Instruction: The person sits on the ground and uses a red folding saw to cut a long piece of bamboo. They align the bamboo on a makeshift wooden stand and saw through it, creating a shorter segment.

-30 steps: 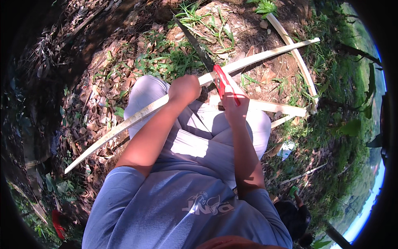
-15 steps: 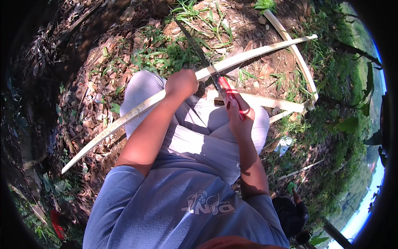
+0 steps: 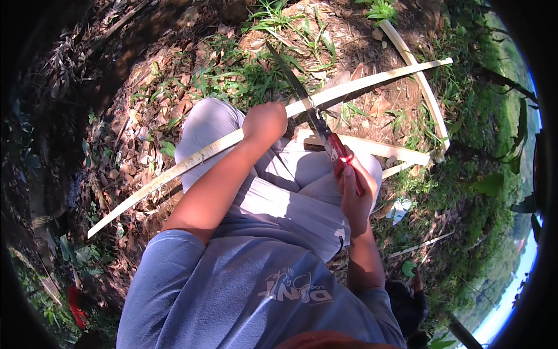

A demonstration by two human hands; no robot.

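A long, pale wooden strip (image 3: 360, 85) slants across my lap, low on the left and high on the right. My left hand (image 3: 265, 124) is closed round it near its middle, above my crossed legs. My right hand (image 3: 356, 195) grips the red handle of a hand saw (image 3: 297, 85). The saw's dark, tapering blade lies across the strip just right of my left hand, its tip pointing up and left. Whether the blade has cut into the wood is too small to tell.
Another pale strip (image 3: 429, 96) lies on the ground at the upper right, under the held one's far end. A shorter pale piece (image 3: 386, 149) rests beside my right knee. Dry leaves and grass tufts (image 3: 244, 78) cover the ground. A person (image 3: 404, 305) in dark clothing is at the lower right.
My right hand has drawn the saw down and to the right, so more blade is on my side of the strip. My left hand still holds the strip.
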